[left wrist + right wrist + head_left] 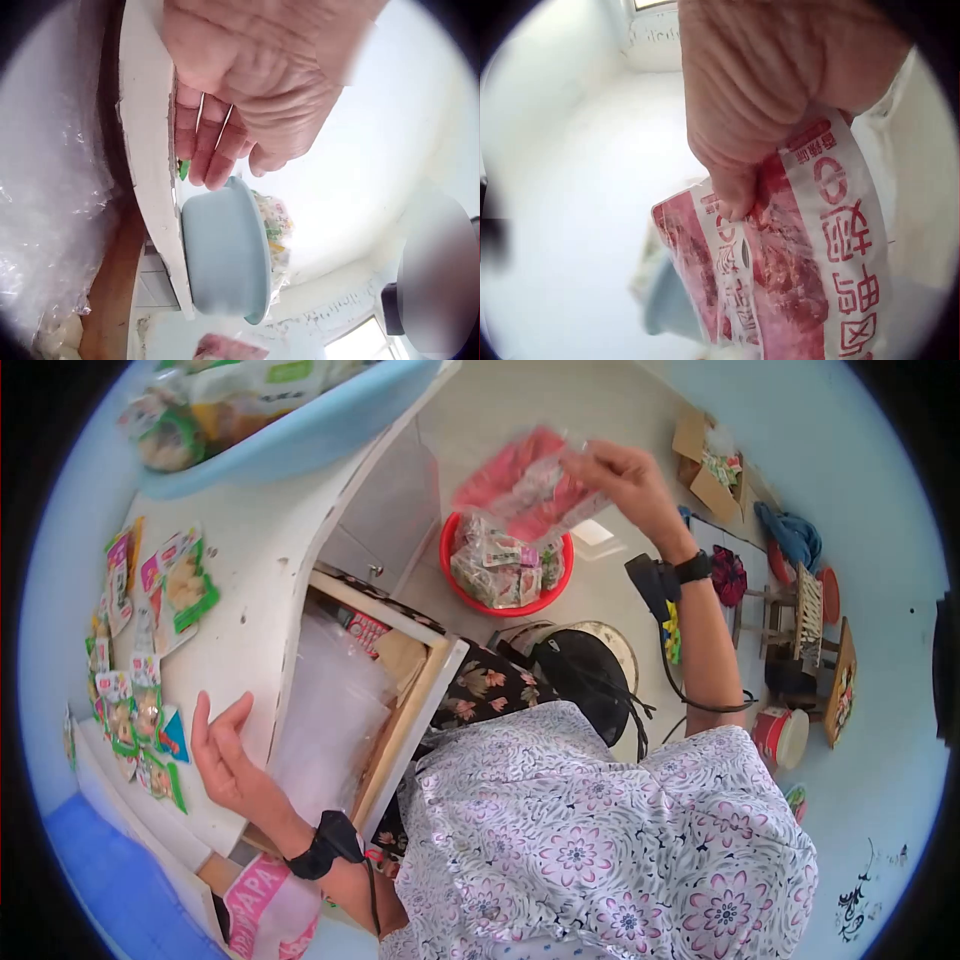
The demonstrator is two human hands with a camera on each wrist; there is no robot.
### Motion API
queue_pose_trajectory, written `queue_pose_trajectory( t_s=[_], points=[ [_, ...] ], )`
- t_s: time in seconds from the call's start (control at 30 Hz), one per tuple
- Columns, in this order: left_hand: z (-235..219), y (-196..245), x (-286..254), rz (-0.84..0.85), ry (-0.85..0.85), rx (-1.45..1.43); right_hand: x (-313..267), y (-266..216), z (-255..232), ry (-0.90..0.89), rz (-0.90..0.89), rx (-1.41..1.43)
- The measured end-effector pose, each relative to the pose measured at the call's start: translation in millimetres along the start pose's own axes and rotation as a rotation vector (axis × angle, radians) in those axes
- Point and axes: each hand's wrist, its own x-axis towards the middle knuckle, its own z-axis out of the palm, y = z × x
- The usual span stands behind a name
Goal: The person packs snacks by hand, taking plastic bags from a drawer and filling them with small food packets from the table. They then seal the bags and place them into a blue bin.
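My right hand [625, 475] pinches red-and-white printed snack packets [515, 480], held up above a red basin [446, 565] of bagged packets on the floor. The right wrist view has the thumb pressed on these packets [787, 262], two printed faces lying side by side. They look blurred in the head view. At the front edge of the white table [240, 580], my left hand [235, 765] is empty, its fingers loosely extended. Several small snack packets [185, 585] lie on the table beyond it. Below that hand, an open drawer [415, 730] contains clear plastic bags [330, 710].
A light blue tub [300, 445] with larger bags stands at the table's far end. On the floor are a round black-topped stool [580, 680] and a cardboard box [690, 445]. Along the right wall stands a small wooden chair [808, 615]. Cables hang from the right wrist.
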Motion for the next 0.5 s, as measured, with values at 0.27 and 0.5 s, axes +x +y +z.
queue_pose_trajectory(
  t_s=[0.27,0.5],
  points=[
    [-2,-10,-3,-0.057,0.126,-0.012,-50,200,18,-0.358,0.171,-0.817],
    [6,1,-2,-0.108,0.196,0.102,-74,291,26,-0.490,-0.106,-1.057]
  ],
)
